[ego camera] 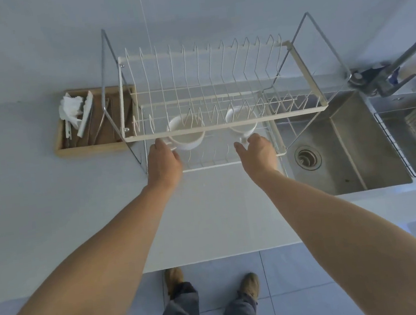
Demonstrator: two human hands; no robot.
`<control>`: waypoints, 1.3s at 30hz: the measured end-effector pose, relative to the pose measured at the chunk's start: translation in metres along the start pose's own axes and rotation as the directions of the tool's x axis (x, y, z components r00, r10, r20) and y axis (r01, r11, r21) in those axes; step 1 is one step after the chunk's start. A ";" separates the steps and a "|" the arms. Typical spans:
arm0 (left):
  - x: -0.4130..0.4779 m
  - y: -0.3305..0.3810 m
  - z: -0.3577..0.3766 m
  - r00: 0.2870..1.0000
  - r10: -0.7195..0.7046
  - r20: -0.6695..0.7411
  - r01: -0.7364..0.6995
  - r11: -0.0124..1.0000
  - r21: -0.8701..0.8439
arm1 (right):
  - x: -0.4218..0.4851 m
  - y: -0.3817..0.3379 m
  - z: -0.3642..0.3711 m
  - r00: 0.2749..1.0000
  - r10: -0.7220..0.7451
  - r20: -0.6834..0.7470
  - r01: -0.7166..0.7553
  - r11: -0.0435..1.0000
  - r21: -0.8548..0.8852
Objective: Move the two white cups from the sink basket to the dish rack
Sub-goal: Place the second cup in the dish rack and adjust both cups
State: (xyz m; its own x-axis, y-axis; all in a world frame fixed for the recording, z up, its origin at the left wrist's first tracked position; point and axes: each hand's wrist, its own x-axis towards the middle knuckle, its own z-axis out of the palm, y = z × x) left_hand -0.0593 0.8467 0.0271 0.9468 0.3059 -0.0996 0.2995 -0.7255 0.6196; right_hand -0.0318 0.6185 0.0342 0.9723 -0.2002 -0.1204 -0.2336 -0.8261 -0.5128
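Two round white ceramic cups (186, 137) (242, 121) sit on the lower tier of the white wire two-tier dish rack (224, 125), the left hand (164, 162) pinching one handle, the right hand (257, 151) half-curled at the other; whether it grips cannot be told. Placement looks nearly done; next, letting go and drawing back under the near rail.
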 end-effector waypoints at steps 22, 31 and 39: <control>-0.010 0.007 0.023 0.999 0.007 -0.054 -0.010 0.998 -0.056 | 0.017 0.014 0.011 0.992 -0.090 -0.093 0.094 0.995 0.040; -0.015 0.019 0.034 0.997 -0.008 -0.081 0.002 0.997 -0.075 | 0.017 0.022 0.013 0.987 -0.115 -0.117 0.122 0.991 0.057; -0.016 0.025 0.041 0.996 -0.017 -0.082 0.011 0.998 -0.069 | 0.018 0.025 0.009 0.987 -0.113 -0.111 0.118 0.992 0.047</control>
State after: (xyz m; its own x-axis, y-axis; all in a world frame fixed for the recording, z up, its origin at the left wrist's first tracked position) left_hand -0.0622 0.7983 0.0123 0.9288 0.3678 -0.0457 0.3015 -0.6780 0.6704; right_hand -0.0201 0.5993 0.0112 0.9860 -0.1631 0.0331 -0.1165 -0.8184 -0.5628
